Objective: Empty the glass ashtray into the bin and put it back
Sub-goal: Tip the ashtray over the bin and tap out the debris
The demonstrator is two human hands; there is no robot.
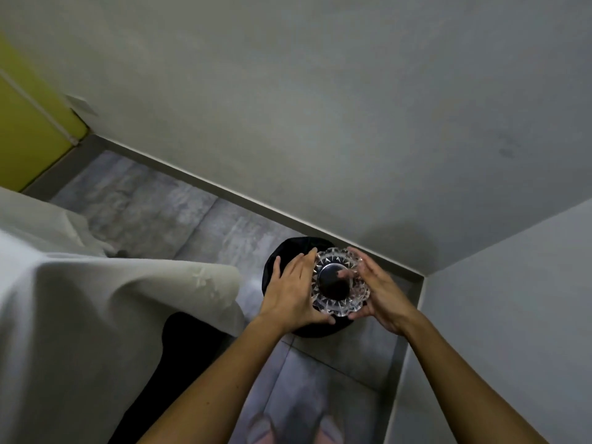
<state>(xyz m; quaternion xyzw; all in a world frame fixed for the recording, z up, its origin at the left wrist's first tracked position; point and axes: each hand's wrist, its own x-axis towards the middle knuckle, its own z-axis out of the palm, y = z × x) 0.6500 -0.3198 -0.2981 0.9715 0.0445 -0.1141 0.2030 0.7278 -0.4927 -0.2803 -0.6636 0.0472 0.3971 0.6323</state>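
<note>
Both hands, left (290, 291) and right (379, 291), clasp the glass ashtray (340, 282) by its rim above the black bin (272, 270), tucked into the wall corner.

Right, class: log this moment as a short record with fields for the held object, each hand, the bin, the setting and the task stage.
held object: glass ashtray, cut-glass rim, held over the bin
left hand: gripping the ashtray's left side
right hand: gripping the ashtray's right side
bin: black, round, on the floor in the wall corner
setting: grey tiled floor, pale cloth at left
task stage: at the bin; ashtray not yet put back
</note>
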